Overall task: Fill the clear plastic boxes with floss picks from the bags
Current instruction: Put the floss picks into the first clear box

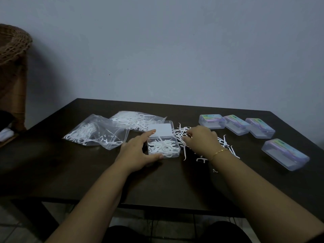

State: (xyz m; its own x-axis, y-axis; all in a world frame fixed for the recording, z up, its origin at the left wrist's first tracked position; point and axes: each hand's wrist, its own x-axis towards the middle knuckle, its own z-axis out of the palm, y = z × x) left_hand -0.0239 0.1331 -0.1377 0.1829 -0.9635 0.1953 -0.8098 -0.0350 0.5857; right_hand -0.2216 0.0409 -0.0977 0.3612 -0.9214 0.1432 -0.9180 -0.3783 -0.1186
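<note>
An open clear plastic box (172, 151) sits mid-table, partly filled with white floss picks, its lid (160, 131) standing up behind it. My left hand (138, 151) holds the box from the left, thumb along its front edge and index finger at the lid. My right hand (199, 139) rests fingers-down in a loose pile of floss picks (182, 135) just right of the box, curled over some of them. Two clear bags of floss picks (98, 134) (135, 120) lie to the left and behind.
Several closed clear boxes with pastel labels lie at the right: three in a row at the back (212, 121) (236, 124) (260, 128) and one nearer (284, 154). The dark table (87, 172) meets a grey wall. A wicker chair (12, 50) stands at far left.
</note>
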